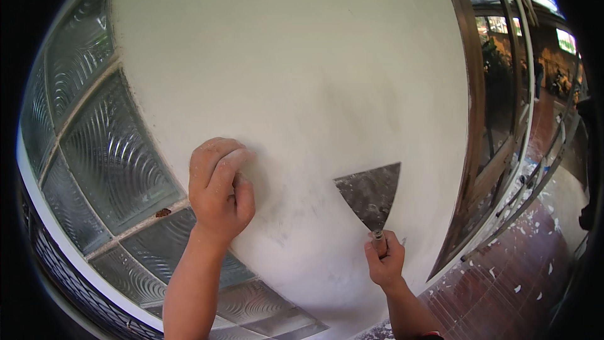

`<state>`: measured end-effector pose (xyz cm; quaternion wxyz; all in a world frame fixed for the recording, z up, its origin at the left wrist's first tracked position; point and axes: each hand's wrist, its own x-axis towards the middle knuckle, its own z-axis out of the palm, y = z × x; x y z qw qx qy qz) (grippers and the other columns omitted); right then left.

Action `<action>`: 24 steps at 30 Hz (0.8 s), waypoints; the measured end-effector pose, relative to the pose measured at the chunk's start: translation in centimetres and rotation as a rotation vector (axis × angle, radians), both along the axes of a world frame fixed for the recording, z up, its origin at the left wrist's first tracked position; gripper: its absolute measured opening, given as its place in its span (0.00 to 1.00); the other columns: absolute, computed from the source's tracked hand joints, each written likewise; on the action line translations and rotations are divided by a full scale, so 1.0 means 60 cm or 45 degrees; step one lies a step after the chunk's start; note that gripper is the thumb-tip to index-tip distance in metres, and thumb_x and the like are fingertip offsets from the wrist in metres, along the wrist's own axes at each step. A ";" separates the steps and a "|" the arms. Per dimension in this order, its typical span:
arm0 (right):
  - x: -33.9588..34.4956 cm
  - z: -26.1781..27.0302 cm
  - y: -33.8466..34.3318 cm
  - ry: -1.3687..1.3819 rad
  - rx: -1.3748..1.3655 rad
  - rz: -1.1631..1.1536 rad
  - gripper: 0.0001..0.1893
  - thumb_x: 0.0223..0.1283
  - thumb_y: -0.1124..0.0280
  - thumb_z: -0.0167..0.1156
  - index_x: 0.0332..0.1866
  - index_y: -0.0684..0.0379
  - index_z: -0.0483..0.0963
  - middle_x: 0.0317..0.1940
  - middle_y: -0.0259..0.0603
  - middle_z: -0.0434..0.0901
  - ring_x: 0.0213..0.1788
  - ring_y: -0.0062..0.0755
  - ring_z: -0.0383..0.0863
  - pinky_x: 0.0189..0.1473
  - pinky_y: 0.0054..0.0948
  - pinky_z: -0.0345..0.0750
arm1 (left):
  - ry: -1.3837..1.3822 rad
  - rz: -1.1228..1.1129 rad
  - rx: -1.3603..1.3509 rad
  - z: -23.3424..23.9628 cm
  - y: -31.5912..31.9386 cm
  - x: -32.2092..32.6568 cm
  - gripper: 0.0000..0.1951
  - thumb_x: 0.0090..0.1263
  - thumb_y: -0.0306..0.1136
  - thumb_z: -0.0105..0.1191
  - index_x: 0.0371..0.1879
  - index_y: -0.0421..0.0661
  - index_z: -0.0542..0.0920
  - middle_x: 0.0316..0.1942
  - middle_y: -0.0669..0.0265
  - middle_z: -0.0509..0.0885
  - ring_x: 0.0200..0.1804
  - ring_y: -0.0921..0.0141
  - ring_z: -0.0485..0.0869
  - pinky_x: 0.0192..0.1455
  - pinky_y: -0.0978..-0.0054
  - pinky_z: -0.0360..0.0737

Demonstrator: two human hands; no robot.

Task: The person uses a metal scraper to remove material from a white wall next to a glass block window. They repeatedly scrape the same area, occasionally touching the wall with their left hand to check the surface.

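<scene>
A putty knife (369, 196) with a broad, flared metal blade is in my right hand (388, 257), its handle inside my closed fingers. The blade points up and shows pale smears. Behind it stretches a pale painted wall (292, 80) with faint grey smudges and scuffs. My left hand (222, 184) is up at the wall's left part, its dusty fingers curled and its thumb bent in beneath them. I see nothing in that hand, but its palm is hidden. Whether its fingertips touch the wall I cannot tell.
Ribbed glass blocks (118, 151) with pale mortar joints border the wall on the left. To the right stands a brown frame (465, 151) with dark glass. White flakes lie on the reddish tiled floor (500, 288). Metal rails (533, 193) curve along the right side.
</scene>
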<state>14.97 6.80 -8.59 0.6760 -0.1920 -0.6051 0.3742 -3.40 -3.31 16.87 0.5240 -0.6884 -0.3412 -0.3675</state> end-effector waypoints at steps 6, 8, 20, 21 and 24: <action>0.031 0.044 -0.041 -0.223 -0.258 0.308 0.20 0.60 0.75 0.61 0.57 0.67 0.70 0.22 0.32 0.72 0.26 0.18 0.70 0.32 0.21 0.71 | 0.056 0.016 -0.055 -0.009 0.000 -0.007 0.17 0.42 0.20 0.52 0.36 0.41 0.80 0.39 0.57 0.80 0.46 0.57 0.79 0.49 0.62 0.76; 0.034 0.060 -0.053 -0.266 -0.292 0.315 0.21 0.62 0.73 0.61 0.59 0.66 0.69 0.24 0.34 0.75 0.27 0.20 0.71 0.34 0.21 0.72 | 0.186 0.122 -0.018 -0.028 0.009 -0.005 0.17 0.44 0.23 0.54 0.38 0.42 0.81 0.42 0.57 0.81 0.50 0.56 0.79 0.51 0.61 0.76; 0.024 0.110 -0.085 -0.138 -0.288 0.169 0.19 0.69 0.70 0.56 0.59 0.69 0.71 0.25 0.33 0.77 0.29 0.15 0.74 0.34 0.17 0.72 | 0.242 -0.045 -0.471 -0.159 0.040 0.042 0.25 0.49 0.26 0.56 0.51 0.37 0.79 0.58 0.57 0.78 0.65 0.57 0.73 0.64 0.56 0.72; 0.020 0.111 -0.087 -0.130 -0.275 0.156 0.19 0.68 0.70 0.56 0.59 0.69 0.71 0.25 0.33 0.77 0.28 0.16 0.74 0.34 0.17 0.72 | 0.214 -0.047 -0.479 -0.158 0.039 0.042 0.25 0.49 0.26 0.57 0.51 0.37 0.79 0.58 0.57 0.78 0.65 0.57 0.73 0.64 0.56 0.72; 0.012 0.114 -0.091 -0.113 -0.265 0.100 0.19 0.68 0.71 0.56 0.59 0.70 0.71 0.24 0.33 0.76 0.27 0.15 0.73 0.32 0.17 0.72 | 0.182 -0.056 -0.507 -0.156 0.041 0.042 0.24 0.52 0.26 0.56 0.52 0.35 0.78 0.60 0.57 0.76 0.66 0.57 0.71 0.65 0.57 0.72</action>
